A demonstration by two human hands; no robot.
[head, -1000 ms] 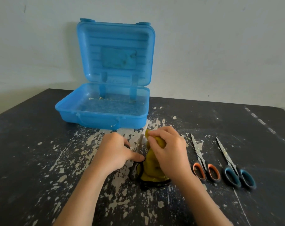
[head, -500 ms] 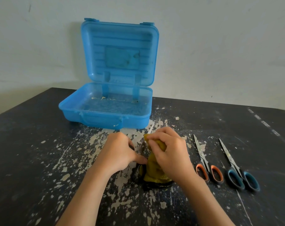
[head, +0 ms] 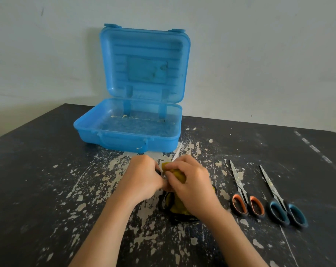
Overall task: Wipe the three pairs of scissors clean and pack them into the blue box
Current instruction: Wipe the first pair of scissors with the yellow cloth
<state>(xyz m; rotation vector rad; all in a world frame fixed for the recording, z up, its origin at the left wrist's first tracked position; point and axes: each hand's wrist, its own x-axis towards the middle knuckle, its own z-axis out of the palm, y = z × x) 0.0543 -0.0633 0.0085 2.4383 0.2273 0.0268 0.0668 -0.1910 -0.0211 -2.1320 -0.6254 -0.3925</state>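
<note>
The blue box [head: 90, 130] stands open at the back of the table, its lid upright against the wall. In front of it my left hand [head: 142, 180] grips a pair of scissors whose blade tip [head: 177, 153] pokes out toward the box; their dark handles are mostly hidden. My right hand [head: 192, 187] pinches a yellow cloth [head: 177, 175] around the blade. Two more pairs lie to the right, blades pointing away: orange-handled scissors [head: 242, 195] and blue-handled scissors [head: 278, 201].
The black table [head: 38, 180] has worn, flaking paint. A pale wall rises right behind the box. The box's bottom holds only a few specks of debris.
My right hand has slid the yellow cloth along the blade toward the handles, so more of the blade tip shows. The view has shifted slightly.
</note>
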